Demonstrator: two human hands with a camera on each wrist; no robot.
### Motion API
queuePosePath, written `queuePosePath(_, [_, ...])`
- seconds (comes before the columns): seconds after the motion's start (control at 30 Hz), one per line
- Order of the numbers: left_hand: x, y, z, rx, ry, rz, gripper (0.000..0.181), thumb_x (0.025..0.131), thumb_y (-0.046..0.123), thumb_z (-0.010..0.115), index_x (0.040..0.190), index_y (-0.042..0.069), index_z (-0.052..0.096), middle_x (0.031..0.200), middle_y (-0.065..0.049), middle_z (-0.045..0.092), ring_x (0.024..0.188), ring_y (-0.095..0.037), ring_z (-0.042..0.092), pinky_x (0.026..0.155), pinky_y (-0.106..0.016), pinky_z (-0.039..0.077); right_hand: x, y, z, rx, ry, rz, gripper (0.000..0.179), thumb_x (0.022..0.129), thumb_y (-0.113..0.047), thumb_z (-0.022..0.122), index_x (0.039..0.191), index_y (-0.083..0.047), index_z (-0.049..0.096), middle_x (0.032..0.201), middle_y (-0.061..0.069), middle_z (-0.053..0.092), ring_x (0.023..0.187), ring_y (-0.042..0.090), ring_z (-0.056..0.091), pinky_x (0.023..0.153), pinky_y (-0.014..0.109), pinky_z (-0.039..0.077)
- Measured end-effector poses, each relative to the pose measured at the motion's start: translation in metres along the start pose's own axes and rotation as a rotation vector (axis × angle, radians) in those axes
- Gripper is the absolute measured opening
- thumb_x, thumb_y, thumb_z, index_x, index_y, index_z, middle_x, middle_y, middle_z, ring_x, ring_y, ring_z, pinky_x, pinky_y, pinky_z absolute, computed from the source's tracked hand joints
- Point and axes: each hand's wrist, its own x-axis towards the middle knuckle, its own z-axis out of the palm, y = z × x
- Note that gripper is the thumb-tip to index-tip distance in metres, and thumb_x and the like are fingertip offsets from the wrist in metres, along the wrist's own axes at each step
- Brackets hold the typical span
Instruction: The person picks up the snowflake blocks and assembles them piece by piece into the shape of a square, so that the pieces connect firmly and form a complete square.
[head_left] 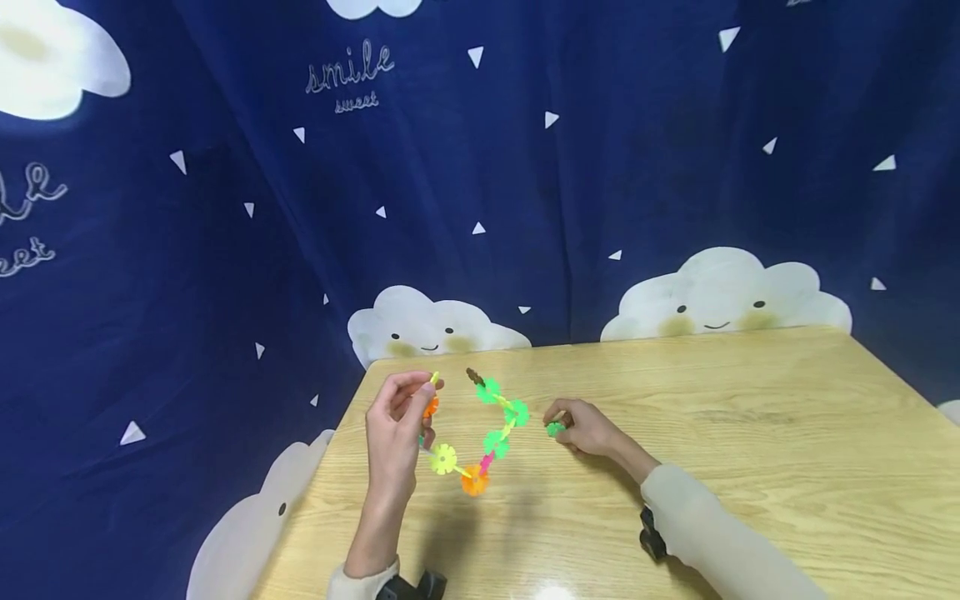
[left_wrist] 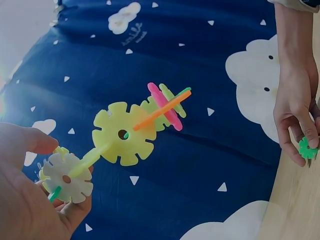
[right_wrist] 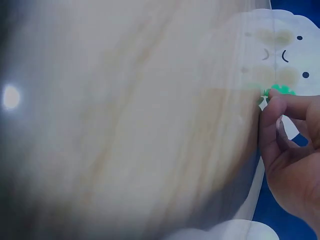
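Observation:
My left hand (head_left: 393, 433) is raised over the table's left part, pinching one end of a chain of notched plastic flower discs (head_left: 443, 459). From there the chain dips past an orange disc (head_left: 476, 481), then climbs through green discs (head_left: 496, 445) to a brown disc (head_left: 475, 377) at its free end. A pale disc (left_wrist: 80, 189) and a larger yellow disc (left_wrist: 107, 135) show close to the left fingers in the left wrist view. Right of the chain, my right hand (head_left: 592, 429) pinches a green flower disc (head_left: 555, 429) low over the table, with something brown at its fingertips.
The light wood table (head_left: 750, 433) spreads widely to the right. Behind it and along its left side hangs a dark blue curtain (head_left: 480, 167) printed with clouds and small white triangles. Black wrist straps (head_left: 652, 535) sit on both sleeves.

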Motion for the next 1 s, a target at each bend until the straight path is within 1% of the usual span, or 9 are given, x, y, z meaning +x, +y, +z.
queuePosePath(0.13, [0.0, -0.001, 0.003, -0.008, -0.007, -0.002, 0.019, 0.099, 0.007, 0.068, 0.114, -0.003, 0.065, 0.102, -0.012, 0.075, 0.059, -0.013, 0.048, 0.043, -0.018, 0.038, -0.009, 0.001, -0.004, 0.028, -0.018, -0.008, 0.021, 0.096, 0.007, 0.063, 0.117, 0.004, 0.064, 0.075, 0.007, 0.053, 0.053, 0.013, 0.049, 0.046, 0.02, 0.043])
queuePosePath(0.23, [-0.001, -0.001, 0.005, -0.014, -0.02, -0.011, 0.019, 0.099, 0.007, 0.068, 0.114, -0.003, 0.065, 0.101, -0.009, 0.075, 0.059, -0.012, 0.048, 0.043, -0.018, 0.038, -0.018, 0.002, -0.009, 0.062, -0.023, 0.005, 0.015, 0.098, 0.002, 0.066, 0.113, 0.001, 0.066, 0.08, 0.007, 0.055, 0.055, 0.013, 0.052, 0.047, 0.021, 0.046])
queuePosePath(0.3, [-0.002, -0.002, 0.007, -0.022, -0.034, -0.015, 0.019, 0.099, 0.007, 0.068, 0.114, -0.003, 0.065, 0.103, -0.012, 0.075, 0.059, -0.012, 0.047, 0.044, -0.018, 0.038, -0.024, 0.003, -0.013, 0.099, -0.02, 0.01, 0.012, 0.099, 0.0, 0.066, 0.111, 0.0, 0.066, 0.083, 0.009, 0.057, 0.057, 0.014, 0.053, 0.048, 0.022, 0.049])
queuePosePath(0.47, [-0.004, -0.005, 0.013, -0.032, -0.071, -0.014, 0.018, 0.099, 0.008, 0.068, 0.114, -0.001, 0.066, 0.104, -0.014, 0.074, 0.059, -0.013, 0.045, 0.045, -0.019, 0.037, -0.043, 0.001, -0.025, 0.176, 0.018, -0.006, 0.009, 0.1, -0.003, 0.065, 0.108, 0.002, 0.066, 0.091, 0.019, 0.06, 0.061, 0.017, 0.057, 0.052, 0.028, 0.055])
queuePosePath(0.6, [-0.006, -0.005, 0.021, -0.036, -0.107, -0.003, 0.018, 0.099, 0.01, 0.07, 0.113, 0.0, 0.067, 0.103, -0.011, 0.075, 0.058, -0.013, 0.045, 0.045, -0.018, 0.037, -0.057, -0.006, -0.034, 0.192, 0.065, -0.04, 0.013, 0.101, -0.005, 0.066, 0.111, 0.003, 0.065, 0.094, 0.026, 0.062, 0.066, 0.022, 0.062, 0.059, 0.035, 0.06])
queuePosePath(0.73, [-0.01, -0.004, 0.029, -0.046, -0.145, 0.008, 0.018, 0.098, 0.01, 0.07, 0.114, 0.002, 0.068, 0.105, -0.012, 0.075, 0.058, -0.012, 0.045, 0.045, -0.018, 0.037, -0.068, -0.02, -0.042, 0.225, 0.11, -0.07, 0.017, 0.102, -0.008, 0.066, 0.114, 0.003, 0.064, 0.092, 0.024, 0.066, 0.073, 0.034, 0.068, 0.069, 0.045, 0.063])
queuePosePath(0.83, [-0.013, -0.003, 0.037, -0.062, -0.171, 0.014, 0.017, 0.098, 0.01, 0.07, 0.114, 0.003, 0.068, 0.106, -0.013, 0.075, 0.057, -0.013, 0.045, 0.045, -0.017, 0.037, -0.076, -0.035, -0.048, 0.232, 0.146, -0.11, 0.019, 0.102, -0.012, 0.067, 0.114, 0.002, 0.064, 0.092, 0.017, 0.07, 0.077, 0.04, 0.07, 0.073, 0.045, 0.064])
queuePosePath(0.9, [-0.015, -0.002, 0.044, -0.077, -0.197, 0.017, 0.017, 0.098, 0.012, 0.07, 0.114, 0.004, 0.068, 0.107, -0.014, 0.075, 0.057, -0.013, 0.046, 0.046, -0.017, 0.038, -0.083, -0.047, -0.052, 0.231, 0.179, -0.142, 0.02, 0.102, -0.013, 0.067, 0.115, 0.002, 0.064, 0.092, 0.014, 0.072, 0.077, 0.039, 0.071, 0.074, 0.043, 0.064])
queuePosePath(1.0, [-0.018, 0.001, 0.056, -0.104, -0.248, 0.015, 0.018, 0.099, 0.014, 0.07, 0.115, 0.005, 0.068, 0.11, -0.017, 0.074, 0.058, -0.012, 0.047, 0.046, -0.017, 0.038, -0.093, -0.066, -0.059, 0.219, 0.244, -0.191, 0.021, 0.102, -0.013, 0.068, 0.116, 0.001, 0.063, 0.094, 0.014, 0.075, 0.075, 0.029, 0.072, 0.073, 0.037, 0.064])
